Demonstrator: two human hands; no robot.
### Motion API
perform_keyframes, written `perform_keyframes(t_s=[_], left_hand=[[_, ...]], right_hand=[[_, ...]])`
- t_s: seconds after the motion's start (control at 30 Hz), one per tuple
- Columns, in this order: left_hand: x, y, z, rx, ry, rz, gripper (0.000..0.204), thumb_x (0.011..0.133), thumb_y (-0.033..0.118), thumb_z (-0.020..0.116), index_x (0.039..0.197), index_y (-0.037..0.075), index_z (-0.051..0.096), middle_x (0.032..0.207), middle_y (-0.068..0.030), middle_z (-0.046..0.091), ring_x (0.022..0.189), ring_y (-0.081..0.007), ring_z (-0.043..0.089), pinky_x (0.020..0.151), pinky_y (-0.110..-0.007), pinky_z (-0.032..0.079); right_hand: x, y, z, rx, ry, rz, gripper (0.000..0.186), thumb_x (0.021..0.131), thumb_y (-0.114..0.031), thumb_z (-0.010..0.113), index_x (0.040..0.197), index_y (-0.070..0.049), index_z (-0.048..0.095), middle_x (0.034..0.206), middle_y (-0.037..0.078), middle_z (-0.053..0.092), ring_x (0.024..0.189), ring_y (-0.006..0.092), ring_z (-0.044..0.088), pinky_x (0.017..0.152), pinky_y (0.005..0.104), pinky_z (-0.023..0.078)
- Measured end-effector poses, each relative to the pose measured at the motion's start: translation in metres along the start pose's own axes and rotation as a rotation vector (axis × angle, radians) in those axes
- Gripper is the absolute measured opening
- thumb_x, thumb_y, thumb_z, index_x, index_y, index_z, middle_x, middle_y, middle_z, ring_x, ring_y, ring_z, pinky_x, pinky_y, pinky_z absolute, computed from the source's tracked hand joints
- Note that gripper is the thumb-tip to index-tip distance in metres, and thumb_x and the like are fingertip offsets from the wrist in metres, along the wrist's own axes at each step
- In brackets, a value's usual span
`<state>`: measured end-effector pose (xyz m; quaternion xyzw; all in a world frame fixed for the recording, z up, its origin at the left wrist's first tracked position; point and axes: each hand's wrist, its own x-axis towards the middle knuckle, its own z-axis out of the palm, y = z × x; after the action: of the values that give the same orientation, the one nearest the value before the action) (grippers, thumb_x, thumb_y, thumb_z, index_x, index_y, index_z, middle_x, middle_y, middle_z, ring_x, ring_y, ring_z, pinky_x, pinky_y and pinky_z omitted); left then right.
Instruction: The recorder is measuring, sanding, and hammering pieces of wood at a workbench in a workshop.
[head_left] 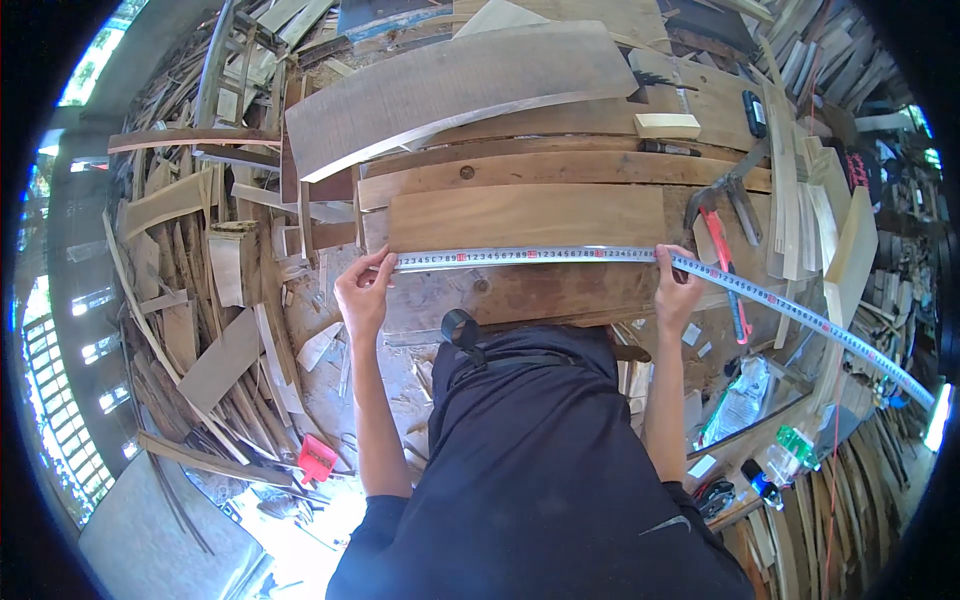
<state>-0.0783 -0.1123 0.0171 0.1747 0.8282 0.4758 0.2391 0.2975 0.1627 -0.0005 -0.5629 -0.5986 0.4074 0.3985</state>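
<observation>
A silver tape measure [560,256] is stretched along the near edge of a flat brown board [530,217] on the wooden bench. At the board's left end, my left hand [364,290] pinches the tape's end between thumb and fingers. My right hand [677,288] pinches the tape close to the board's right end. Beyond my right hand the tape runs on, bending down to the right. Its case cannot be made out.
A large greyish board [460,95] lies across the bench's far side. Right of the tape are a red-handled tool [726,275] and a dark clamp-like metal tool [738,195]. Wood scraps [190,300] heap up at left. A red dustpan [317,458] rests on the floor.
</observation>
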Motion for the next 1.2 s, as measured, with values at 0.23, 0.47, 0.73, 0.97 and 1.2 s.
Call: perform_keyframes(t_s=[0.23, 0.47, 0.73, 0.97, 1.2], left_hand=[[-0.001, 0.004, -0.002, 0.092, -0.003, 0.090, 0.029, 0.095, 0.017, 0.082, 0.118, 0.000, 0.081, 0.090, -0.0081, 0.078, 0.070, -0.0077, 0.067, 0.063, -0.023, 0.052], [-0.002, 0.006, 0.005, -0.004, 0.100, 0.009, 0.023, 0.094, 0.016, 0.083, 0.112, 0.001, 0.082, 0.091, -0.0059, 0.077, 0.069, -0.0064, 0.066, 0.061, -0.022, 0.052], [-0.009, -0.004, 0.020, -0.162, 0.229, 0.046, 0.017, 0.095, 0.015, 0.083, 0.100, 0.000, 0.079, 0.081, -0.0031, 0.073, 0.064, -0.0059, 0.063, 0.055, -0.022, 0.048], [-0.012, -0.020, 0.013, -0.128, 0.157, -0.066, 0.019, 0.095, 0.016, 0.083, 0.091, 0.002, 0.071, 0.077, -0.0027, 0.072, 0.058, -0.0071, 0.061, 0.053, -0.023, 0.047], [-0.020, -0.026, 0.007, -0.329, 0.028, -0.093, 0.022, 0.094, 0.011, 0.084, 0.107, 0.001, 0.070, 0.092, -0.0086, 0.079, 0.075, -0.0123, 0.074, 0.062, -0.023, 0.052]], right_hand=[[-0.009, -0.005, 0.001, 0.035, -0.037, 0.026, 0.018, 0.096, -0.014, 0.083, 0.105, -0.001, 0.075, 0.095, 0.000, 0.070, 0.085, 0.0068, 0.063, 0.077, 0.0230, 0.049], [0.003, -0.001, -0.003, -0.056, -0.113, -0.014, 0.020, 0.093, -0.013, 0.085, 0.105, -0.002, 0.075, 0.096, 0.001, 0.065, 0.083, 0.0084, 0.061, 0.075, 0.0241, 0.049], [0.000, -0.010, 0.004, -0.105, -0.062, -0.105, 0.019, 0.093, -0.013, 0.086, 0.104, -0.005, 0.072, 0.091, -0.003, 0.064, 0.080, 0.0042, 0.057, 0.071, 0.0208, 0.044], [0.011, -0.009, 0.002, -0.075, -0.045, -0.026, 0.023, 0.091, -0.019, 0.088, 0.096, -0.005, 0.070, 0.079, -0.007, 0.060, 0.069, 0.0024, 0.049, 0.063, 0.0211, 0.040], [0.031, -0.028, 0.013, -0.147, -0.062, 0.013, 0.023, 0.096, -0.023, 0.084, 0.099, -0.003, 0.074, 0.080, -0.003, 0.069, 0.070, 0.0055, 0.058, 0.065, 0.0248, 0.046]])
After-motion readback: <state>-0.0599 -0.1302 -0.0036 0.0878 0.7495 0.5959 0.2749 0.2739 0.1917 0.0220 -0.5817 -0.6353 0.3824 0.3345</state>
